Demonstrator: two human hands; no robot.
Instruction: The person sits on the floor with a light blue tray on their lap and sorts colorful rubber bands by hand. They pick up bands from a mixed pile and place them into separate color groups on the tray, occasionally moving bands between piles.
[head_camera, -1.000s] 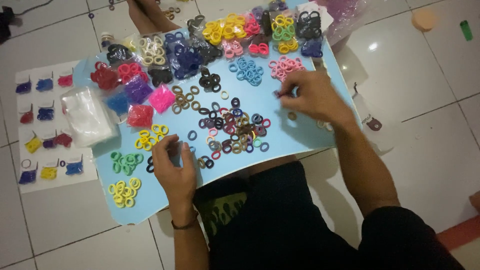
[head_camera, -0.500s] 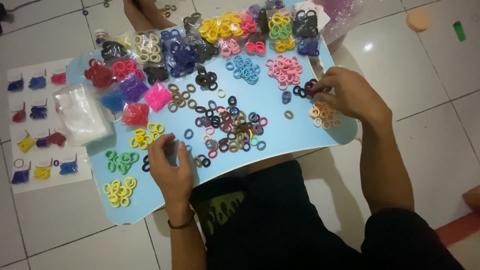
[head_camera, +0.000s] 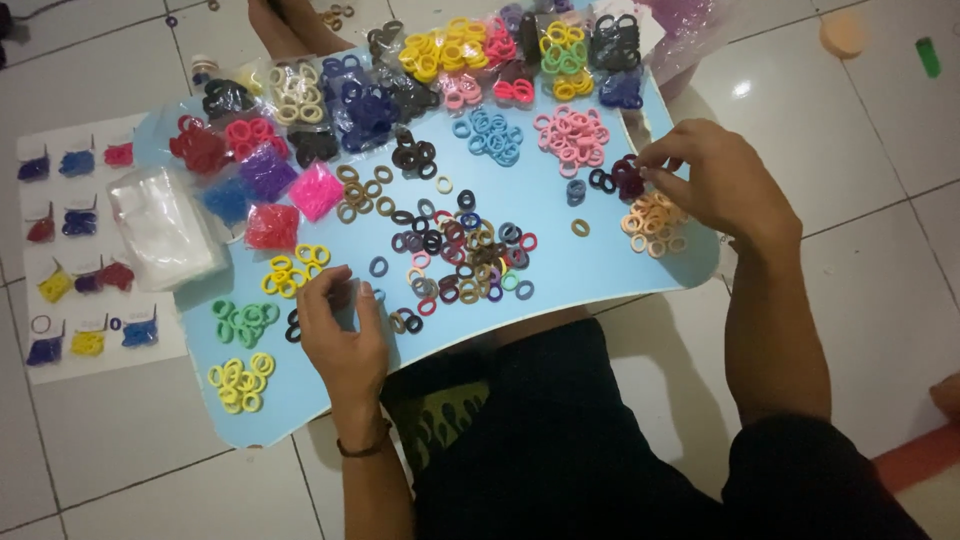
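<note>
Change noted: against the earlier views, the right hand had drawn back from the board's upper right edge and settled at the dark maroon bands; the left hand had held its place at the lower edge.
Meaning: the work appeared to be sorting by colour, and this small dark cluster was receiving another piece.
Right hand fingers: thumb and forefinger pressed together in a pinch at the edge of the dark maroon bands; whether a band was actually between them could not be confirmed, the view being blurred there.
Left hand fingers: loosely spread and laid flat, tips touching the board beside a black band.
Position of bands: dark maroon bands lay right of centre, just beside the right fingertips, with the peach bands directly below and the pink bands above left.
Unsorted stock: mixed pile at frame centre, between the two hands.
Surface: pale blue table across the lap, on a white tiled floor.
</note>
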